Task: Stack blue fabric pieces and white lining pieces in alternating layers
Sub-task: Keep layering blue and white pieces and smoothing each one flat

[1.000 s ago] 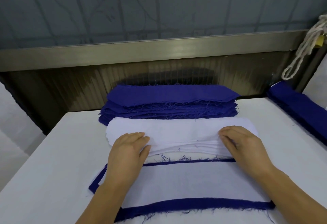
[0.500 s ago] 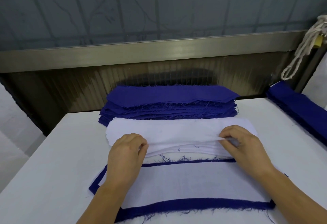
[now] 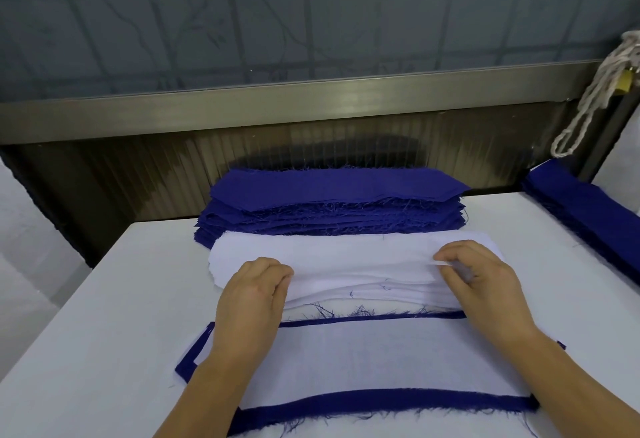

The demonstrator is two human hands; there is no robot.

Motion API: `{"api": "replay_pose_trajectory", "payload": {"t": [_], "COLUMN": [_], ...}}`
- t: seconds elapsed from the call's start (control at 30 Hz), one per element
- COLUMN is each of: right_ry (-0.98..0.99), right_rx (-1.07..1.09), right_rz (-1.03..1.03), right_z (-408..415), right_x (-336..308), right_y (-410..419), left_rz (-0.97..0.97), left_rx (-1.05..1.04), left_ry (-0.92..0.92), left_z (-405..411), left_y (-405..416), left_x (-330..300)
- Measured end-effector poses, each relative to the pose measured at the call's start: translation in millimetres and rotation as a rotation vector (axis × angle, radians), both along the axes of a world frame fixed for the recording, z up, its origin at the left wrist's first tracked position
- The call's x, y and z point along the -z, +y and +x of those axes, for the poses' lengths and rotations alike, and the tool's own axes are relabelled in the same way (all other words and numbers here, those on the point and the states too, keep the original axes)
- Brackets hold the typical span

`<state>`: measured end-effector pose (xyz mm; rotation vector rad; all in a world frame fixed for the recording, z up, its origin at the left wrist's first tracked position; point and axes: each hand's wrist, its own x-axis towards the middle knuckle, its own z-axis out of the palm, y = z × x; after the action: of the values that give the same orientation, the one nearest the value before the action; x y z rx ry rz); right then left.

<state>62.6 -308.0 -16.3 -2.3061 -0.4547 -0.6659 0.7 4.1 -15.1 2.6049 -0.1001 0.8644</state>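
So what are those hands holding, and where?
Both pinch the top white lining piece at its near edge: left hand toward its left end, right hand toward its right.

so the white table (image 3: 104, 351) backs right up to a dark ribbed panel (image 3: 156, 178) with a brushed metal rail (image 3: 277, 105) running along the top of it, and above that a grey-blue wall (image 3: 311, 15) with faint grid lines. off the far right corner there's a loop of white rope (image 3: 588, 102) hanging down, with a small brass padlock (image 3: 382, 83) tucked in right beside it
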Motion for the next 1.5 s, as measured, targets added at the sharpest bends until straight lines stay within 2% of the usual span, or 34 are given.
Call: {"api": "replay_pose_trajectory", "payload": {"t": [0.13,0.27,0.33,0.6,0.73,0.9,0.97,1.07,1.13,1.23,1.37,1.43,1.5], "right_ry": [-0.082,-0.12,-0.132,-0.089,-0.114,-0.067,-0.134,-0.302,-0.316,-0.154,0.313,0.555,0.74], "right_rx": [0.049,0.033,-0.008,0.017,0.06,0.098,0.101,0.067,0.04,0.002,-0.111,-0.161,-0.195], "right_rz": [-0.03,-0.06,-0.075,-0.041,-0.096,-0.088,-0.064,-0.009,0.027,0.107,0.244,0.198,0.127], "right_z": [1,2,1,0,1,1,-2,-10,-21,-42,-49,-42,-36], "right_x": [-2,-3,-2,-2,-3,-5,-9,-26,-37,-52,-57,-56,-53], "right_y": [3,2,3,4,4,0,1,-1,-6,-15,-29,-36,-38], "left_rz": [-0.026,-0.096,-0.068,0.063,0.054,-0.024,-0.015,0.034,0.01,-0.128,-0.434,-0.485,-0.445], "left_rx": [-0.026,-0.048,-0.051,-0.056,-0.071,-0.185,-0.216,-0.256,-0.238,-0.128,0.035,0.059,0.082], "left_ry": [-0.019,0.038,0.07,0.025,0.043,0.076,0.016,-0.169,-0.238,-0.193,0.123,0.312,0.51], "left_z": [-1,-1,1,7,5,0,-4,-14,-25,-46,-58,-53,-47], "left_y": [1,2,-1,2,5,20,25,25,26,28,25,29,35], "left_x": [-2,0,2,2,0,-4,-11,-31,-45,-58,-63,-61,-53]}}
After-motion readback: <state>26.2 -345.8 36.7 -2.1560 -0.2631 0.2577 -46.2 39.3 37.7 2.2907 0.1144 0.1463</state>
